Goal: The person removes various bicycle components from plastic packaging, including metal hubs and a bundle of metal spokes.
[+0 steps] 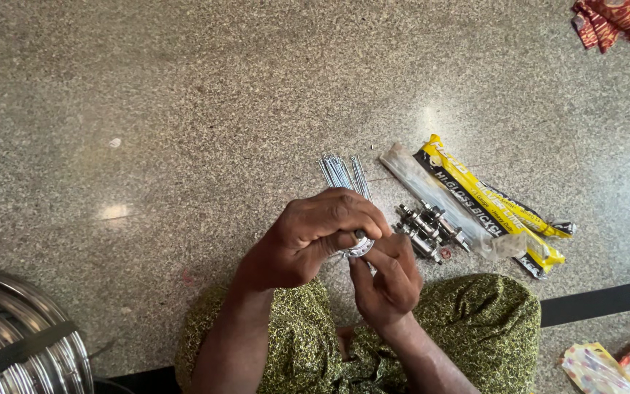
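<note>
My left hand (313, 235) and my right hand (389, 281) meet over my lap, both closed around a small shiny metal wheel hub (360, 246). Only the hub's round flange shows between the fingers. Just beyond my left hand a bundle of thin silver spokes (341, 174) lies on the speckled stone floor. To the right of my hands lie several more metal hubs with axles (429, 228), side by side.
A yellow and black plastic packet (494, 203) and a clear plastic sleeve (423, 184) lie to the right. Stacked chrome wheel rims (16, 337) sit at the bottom left. Red cloth (620, 20) is at the top right, coloured wrappers (607, 365) at the bottom right.
</note>
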